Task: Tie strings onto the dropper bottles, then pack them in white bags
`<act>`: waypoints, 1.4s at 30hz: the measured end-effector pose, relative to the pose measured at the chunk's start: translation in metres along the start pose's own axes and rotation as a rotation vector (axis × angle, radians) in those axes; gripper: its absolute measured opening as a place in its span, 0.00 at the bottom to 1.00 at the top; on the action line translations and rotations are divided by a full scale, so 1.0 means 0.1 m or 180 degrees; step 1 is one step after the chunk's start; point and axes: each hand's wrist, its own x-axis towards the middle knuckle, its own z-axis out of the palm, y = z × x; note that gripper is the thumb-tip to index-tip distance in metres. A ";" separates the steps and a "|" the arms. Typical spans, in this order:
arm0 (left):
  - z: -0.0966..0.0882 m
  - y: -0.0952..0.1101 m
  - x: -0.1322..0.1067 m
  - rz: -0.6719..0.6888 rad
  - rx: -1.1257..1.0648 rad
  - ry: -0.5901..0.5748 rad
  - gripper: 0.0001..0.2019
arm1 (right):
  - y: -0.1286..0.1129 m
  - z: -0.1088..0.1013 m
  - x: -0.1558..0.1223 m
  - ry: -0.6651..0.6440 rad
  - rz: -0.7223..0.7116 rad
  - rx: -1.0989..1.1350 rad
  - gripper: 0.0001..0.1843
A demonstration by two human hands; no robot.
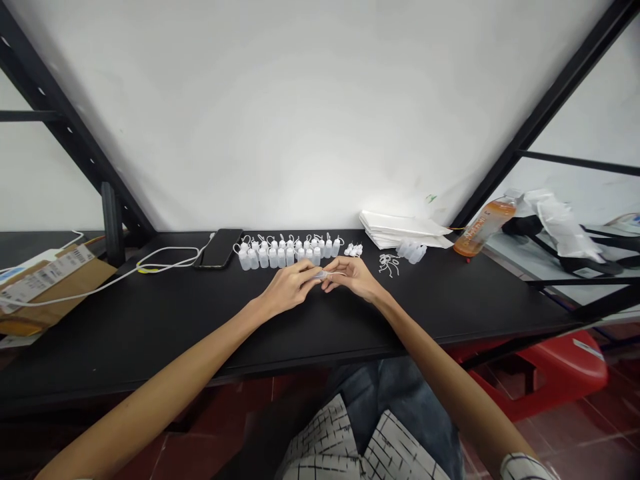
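Observation:
Just above the black table, my left hand [295, 285] grips a small translucent squeeze bottle [319, 275] lying sideways between thumb and fingers. My right hand [354, 277] pinches the bottle's cap end, where a thin white strap sticks out; the fingers hide most of the cap. Behind my hands stand rows of similar capped squeeze bottles [273, 257], many with looped straps. Close to my right hand lie a small group of white caps [353, 249], a loose heap of white straps [389, 264] and several bottles without visible caps [411, 251].
On the black table [165, 327], a phone [220, 249] and white cable [170, 259] lie left of the bottles. A cardboard parcel [50, 280] is far left. White sheets [405, 230] and an orange drink bottle [485, 225] are at the back right. A red stool [555, 373] stands below.

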 end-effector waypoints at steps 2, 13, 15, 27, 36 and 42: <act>0.00 0.00 0.00 0.0022 0.0025 0.0015 0.11 | -0.01 0.01 0.00 0.0013 0.0006 0.0014 0.18; 0.00 0.00 0.02 -0.0171 0.0052 0.0116 0.11 | 0.01 0.01 0.02 0.0165 -0.0059 0.0108 0.18; 0.00 0.01 0.04 -0.0400 -0.0108 0.0065 0.11 | 0.03 0.00 0.03 0.0201 -0.0079 0.0043 0.18; 0.02 -0.05 0.06 -0.0857 -0.0846 -0.0131 0.11 | 0.06 0.00 0.03 0.0263 -0.0121 -0.0321 0.19; 0.03 -0.04 0.04 -0.0589 -0.0845 0.0112 0.11 | 0.07 0.01 0.02 0.0153 -0.0161 -0.0234 0.18; 0.05 -0.05 0.02 -0.0340 -0.0620 0.0231 0.12 | 0.05 -0.01 0.01 0.0112 -0.0118 -0.0014 0.17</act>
